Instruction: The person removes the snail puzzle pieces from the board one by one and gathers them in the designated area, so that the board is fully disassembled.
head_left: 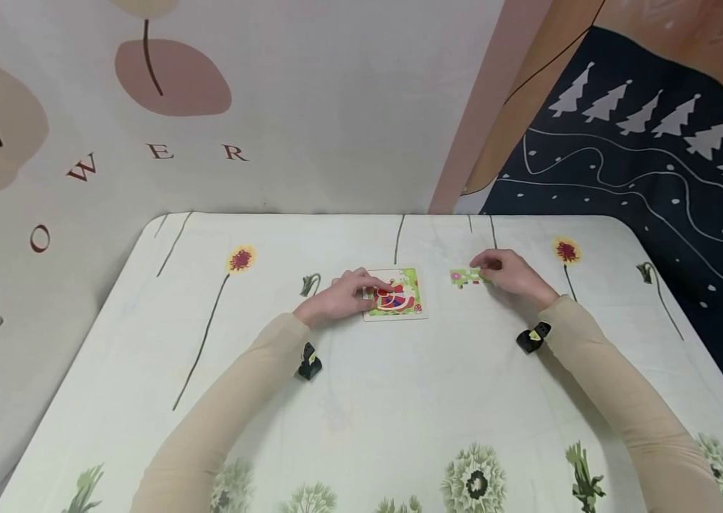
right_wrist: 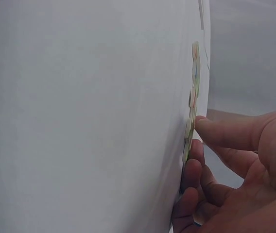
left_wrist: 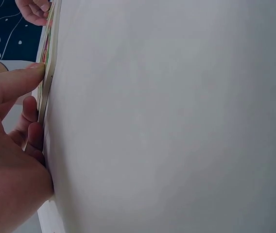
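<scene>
A square puzzle board (head_left: 409,308) with a red, blue and green picture lies on the white table. My left hand (head_left: 338,298) rests over its left part, index finger stretched across the picture and thumb near the lower left. The left wrist view has the board (left_wrist: 48,90) edge-on, with the left hand (left_wrist: 7,126) against it. To the board's right, a few green puzzle pieces (head_left: 461,277) lie together. My right hand (head_left: 511,276) pinches at their right end. Seen edge-on are the pieces (right_wrist: 195,73) beside the right hand's (right_wrist: 240,160) thumb and curled fingers.
A white cloth (head_left: 387,399) with printed flowers covers the table. Behind it stands a pale wall hanging (head_left: 335,107), and a dark cloth with white trees (head_left: 643,164) hangs at the right. Small black devices (head_left: 310,362) are strapped at both wrists.
</scene>
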The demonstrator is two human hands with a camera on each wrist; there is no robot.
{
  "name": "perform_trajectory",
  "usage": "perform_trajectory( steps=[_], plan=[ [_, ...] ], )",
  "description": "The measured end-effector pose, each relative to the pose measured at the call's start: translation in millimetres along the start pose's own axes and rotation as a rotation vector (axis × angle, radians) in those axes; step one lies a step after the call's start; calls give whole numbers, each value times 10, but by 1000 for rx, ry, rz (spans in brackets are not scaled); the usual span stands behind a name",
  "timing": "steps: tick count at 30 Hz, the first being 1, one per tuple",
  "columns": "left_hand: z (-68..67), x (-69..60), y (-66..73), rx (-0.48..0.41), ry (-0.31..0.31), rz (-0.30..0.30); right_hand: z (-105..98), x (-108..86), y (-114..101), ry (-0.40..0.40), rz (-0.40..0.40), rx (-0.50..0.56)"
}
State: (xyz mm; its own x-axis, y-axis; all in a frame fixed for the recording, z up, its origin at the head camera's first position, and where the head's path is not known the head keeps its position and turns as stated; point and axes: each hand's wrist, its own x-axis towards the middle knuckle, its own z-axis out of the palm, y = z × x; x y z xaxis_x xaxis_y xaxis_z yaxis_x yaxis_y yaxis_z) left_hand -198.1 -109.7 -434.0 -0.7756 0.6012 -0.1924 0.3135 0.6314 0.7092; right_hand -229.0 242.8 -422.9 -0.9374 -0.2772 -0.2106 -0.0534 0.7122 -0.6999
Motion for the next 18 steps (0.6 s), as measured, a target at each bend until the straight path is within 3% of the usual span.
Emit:
perform_trajectory(
  steps=[18],
  plan=[
    [-4, -6, -3, -15, -4, -9, -15, -13, -14, -3, 6, 15]
  ],
)
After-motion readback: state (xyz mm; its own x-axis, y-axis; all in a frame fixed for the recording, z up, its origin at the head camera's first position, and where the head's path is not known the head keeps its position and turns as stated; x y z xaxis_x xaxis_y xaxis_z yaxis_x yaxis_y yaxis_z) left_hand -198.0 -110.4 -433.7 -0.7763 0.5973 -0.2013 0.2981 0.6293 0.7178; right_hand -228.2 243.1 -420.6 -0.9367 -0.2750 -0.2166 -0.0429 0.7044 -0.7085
